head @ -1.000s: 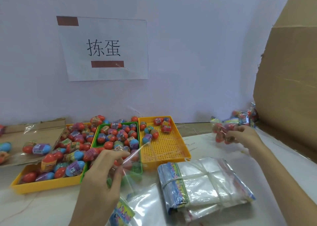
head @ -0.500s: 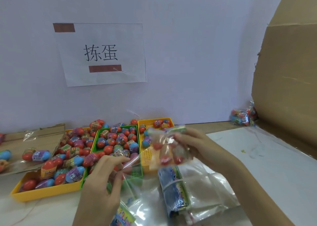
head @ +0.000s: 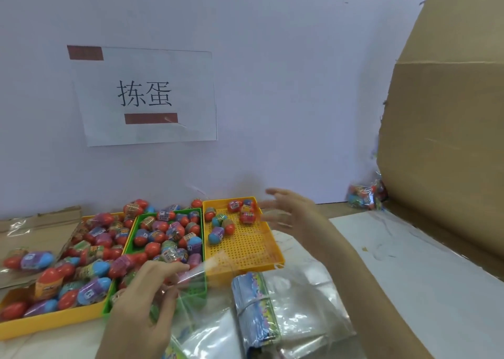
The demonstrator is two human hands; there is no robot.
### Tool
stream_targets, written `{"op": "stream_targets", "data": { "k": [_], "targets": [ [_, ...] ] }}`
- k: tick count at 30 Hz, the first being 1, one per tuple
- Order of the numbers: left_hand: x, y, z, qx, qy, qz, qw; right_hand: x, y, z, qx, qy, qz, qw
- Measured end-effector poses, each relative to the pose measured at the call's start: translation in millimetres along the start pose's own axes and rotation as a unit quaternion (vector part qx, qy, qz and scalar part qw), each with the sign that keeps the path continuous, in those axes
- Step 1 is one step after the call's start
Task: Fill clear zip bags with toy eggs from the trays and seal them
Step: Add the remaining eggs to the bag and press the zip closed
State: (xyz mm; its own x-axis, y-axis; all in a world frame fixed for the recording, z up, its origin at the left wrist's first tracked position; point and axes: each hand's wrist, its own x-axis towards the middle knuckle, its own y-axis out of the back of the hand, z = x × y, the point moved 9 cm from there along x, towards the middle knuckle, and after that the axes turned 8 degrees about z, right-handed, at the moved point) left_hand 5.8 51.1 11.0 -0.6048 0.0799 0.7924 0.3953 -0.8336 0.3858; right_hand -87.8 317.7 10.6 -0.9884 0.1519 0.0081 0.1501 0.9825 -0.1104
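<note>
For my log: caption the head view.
Left hand pinches a bag at the green tray; open right hand by the rightmost tray.

A paper sign (head: 144,96) fixed with brown tape (head: 150,118) hangs on the wall (head: 286,72); cardboard (head: 447,140) stands along the bench's (head: 409,276) right edge.

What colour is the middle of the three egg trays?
Green. The middle tray shows best in the head view, the only view here.
</note>
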Motion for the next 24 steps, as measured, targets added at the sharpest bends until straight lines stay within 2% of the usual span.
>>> {"op": "stream_targets", "data": {
  "k": [3,6,9,11,14,17,20,24],
  "targets": [
    [1.0,4.5,-3.5,0.002,0.018,0.018,1.0,-23.7,-47.4,-6.2,-0.094,0.062,-0.09,0.99],
    [-0.8,6.7,-15.2,-0.007,0.073,0.026,0.997,-45.2,-91.2,-0.2,-0.167,0.124,-0.164,0.964],
    [-1.6,8.6,-23.0,-0.036,0.111,0.04,0.992,-54.4,-113.7,20.8,-0.27,0.18,-0.152,0.934],
    [-3.0,8.1,-30.4,-0.06,0.138,0.04,0.988,-58.3,-117.6,28.3,-0.285,0.203,-0.137,0.927],
    [-4.8,4.2,-43.7,-0.156,0.216,0.032,0.963,-60.2,-115.5,24.7,-0.26,0.217,-0.122,0.933],
    [-12.3,-4.3,-63.2,-0.269,0.349,0.024,0.898,-58.8,-108.4,19.4,-0.159,0.167,-0.129,0.964],
    [-22.0,-14.2,-72.8,-0.344,0.442,0.008,0.829,-58.8,-101.2,15.6,-0.089,0.136,-0.12,0.979],
    [-29.1,-22.4,-74.9,-0.343,0.48,-0.009,0.807,-54.9,-91.7,17.1,-0.024,0.101,-0.094,0.99]
  ]
}}
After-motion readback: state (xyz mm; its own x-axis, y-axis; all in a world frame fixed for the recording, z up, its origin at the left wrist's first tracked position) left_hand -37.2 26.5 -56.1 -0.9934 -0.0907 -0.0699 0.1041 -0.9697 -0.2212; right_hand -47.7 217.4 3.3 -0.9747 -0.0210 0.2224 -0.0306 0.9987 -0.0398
